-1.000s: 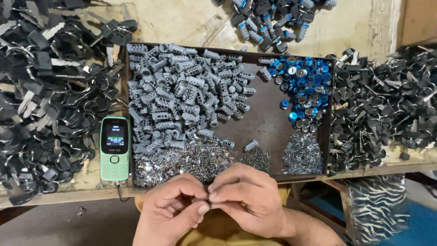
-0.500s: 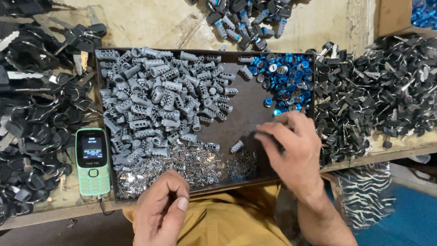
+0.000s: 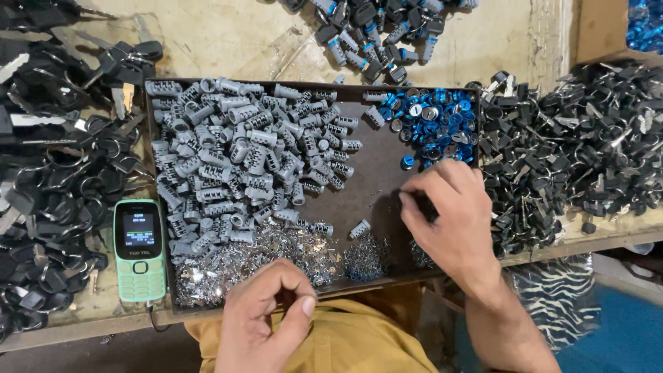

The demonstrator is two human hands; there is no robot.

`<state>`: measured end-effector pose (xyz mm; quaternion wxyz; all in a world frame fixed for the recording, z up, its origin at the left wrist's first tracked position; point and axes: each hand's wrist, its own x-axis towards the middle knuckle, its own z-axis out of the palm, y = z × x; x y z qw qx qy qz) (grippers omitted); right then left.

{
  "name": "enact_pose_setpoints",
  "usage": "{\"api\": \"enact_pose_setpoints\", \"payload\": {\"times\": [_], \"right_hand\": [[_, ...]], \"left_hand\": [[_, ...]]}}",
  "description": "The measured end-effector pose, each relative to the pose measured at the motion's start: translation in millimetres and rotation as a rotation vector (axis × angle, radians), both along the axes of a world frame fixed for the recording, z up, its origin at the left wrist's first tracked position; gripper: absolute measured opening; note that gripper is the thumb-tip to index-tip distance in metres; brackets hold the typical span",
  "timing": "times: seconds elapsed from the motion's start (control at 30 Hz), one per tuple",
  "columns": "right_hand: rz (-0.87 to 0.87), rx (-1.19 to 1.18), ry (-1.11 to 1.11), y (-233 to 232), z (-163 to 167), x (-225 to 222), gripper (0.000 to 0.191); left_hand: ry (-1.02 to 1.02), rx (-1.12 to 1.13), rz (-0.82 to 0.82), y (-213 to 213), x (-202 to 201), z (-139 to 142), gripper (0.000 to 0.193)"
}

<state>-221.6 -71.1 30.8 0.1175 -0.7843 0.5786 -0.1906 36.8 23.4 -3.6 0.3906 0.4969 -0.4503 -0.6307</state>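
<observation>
Both hands work over a shallow dark tray (image 3: 376, 183) on the worktop (image 3: 228, 41). From the head camera, the right hand (image 3: 449, 217) lies palm down on the tray's right part, fingers curled together just below the blue caps (image 3: 435, 124); whether it grips anything I cannot tell. The left hand (image 3: 266, 311) hovers at the tray's near edge, thumb and fingers pinched together, its contents hidden. Grey cylinders (image 3: 242, 159) fill the tray's left half, small silvery metal bits (image 3: 276, 252) line its near edge, and a bare brown strip between them and the caps gives the only open room. A green keypad phone (image 3: 139, 250) lies just left of the tray, screen lit. Black key parts (image 3: 55, 173) crowd the left; more black parts (image 3: 573, 152) crowd the right edge.
</observation>
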Motion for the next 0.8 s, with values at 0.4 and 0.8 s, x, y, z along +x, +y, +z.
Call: {"api": "enact_pose_setpoints", "payload": {"times": [0.4,0.8], "right_hand": [[0.093,0.543,-0.941,68,-10,30,0.009],[0.136,0.541,-0.874,65,-2,27,0.007]], "left_hand": [[0.395,0.226,-0.037,-8,-23,3,0.013],[0.402,0.281,-0.085,-9,-19,2,0.015]]}}
